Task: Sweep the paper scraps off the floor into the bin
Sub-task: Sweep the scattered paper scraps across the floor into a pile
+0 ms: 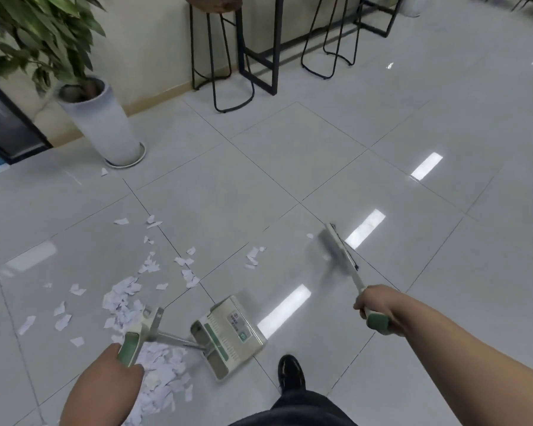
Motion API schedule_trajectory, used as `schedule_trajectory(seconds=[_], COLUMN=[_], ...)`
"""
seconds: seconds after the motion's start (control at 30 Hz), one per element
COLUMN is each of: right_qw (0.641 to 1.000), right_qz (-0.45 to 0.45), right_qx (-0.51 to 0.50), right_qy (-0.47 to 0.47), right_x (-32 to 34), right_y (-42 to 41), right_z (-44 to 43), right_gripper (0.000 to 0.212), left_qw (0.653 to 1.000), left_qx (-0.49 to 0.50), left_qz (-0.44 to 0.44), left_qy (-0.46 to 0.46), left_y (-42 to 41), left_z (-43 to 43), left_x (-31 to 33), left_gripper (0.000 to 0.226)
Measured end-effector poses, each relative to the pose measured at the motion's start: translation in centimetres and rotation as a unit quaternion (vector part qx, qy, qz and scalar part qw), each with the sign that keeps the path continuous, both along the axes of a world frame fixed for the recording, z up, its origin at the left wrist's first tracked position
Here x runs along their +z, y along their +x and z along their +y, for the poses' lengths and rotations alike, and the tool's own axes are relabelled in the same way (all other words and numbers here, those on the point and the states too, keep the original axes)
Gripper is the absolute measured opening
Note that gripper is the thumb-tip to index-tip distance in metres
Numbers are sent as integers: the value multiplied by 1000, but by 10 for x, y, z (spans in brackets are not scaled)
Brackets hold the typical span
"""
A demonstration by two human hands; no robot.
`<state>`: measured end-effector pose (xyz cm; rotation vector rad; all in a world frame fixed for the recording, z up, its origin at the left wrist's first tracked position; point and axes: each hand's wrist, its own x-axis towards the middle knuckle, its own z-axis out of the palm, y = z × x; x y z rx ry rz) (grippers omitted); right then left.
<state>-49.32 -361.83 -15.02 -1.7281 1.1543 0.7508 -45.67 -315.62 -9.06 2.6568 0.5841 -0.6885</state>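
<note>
left hand point(108, 376) fingers curled round dustpan handle point(131, 345) | right hand point(374, 304) fingers curled round broom point(355, 278) | paper scraps point(163, 370) heaped on floor point(290, 167) just beside left fingers

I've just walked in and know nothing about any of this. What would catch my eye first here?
The white paper scraps, scattered and heaped on the grey floor at lower left, stand out first. Next come the two tools: the left hand grips the green handle of a dustpan beside the heap, and the right hand holds a broom out to the right, its head blurred. A tall potted plant stands at upper left.
</note>
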Motion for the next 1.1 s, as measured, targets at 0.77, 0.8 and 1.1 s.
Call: schedule_trajectory(seconds=[0.77, 0.8, 1.1], right_qw=[935, 935, 955], right_qz=[88, 79, 5], right_qx=[197, 205, 227], right_qy=[281, 278, 190], right_x=[24, 26, 30], right_y=[110, 110, 153], right_z=[175, 176, 206], right_gripper=[30, 34, 19], left_qw=[961, 959, 962], left_qx=[271, 277, 274], left_qz=[19, 18, -6], left_qy=[53, 49, -8], left_y=[-60, -63, -52], left_z=[22, 28, 96], left_x=[22, 20, 0], left_gripper=[9, 8, 7])
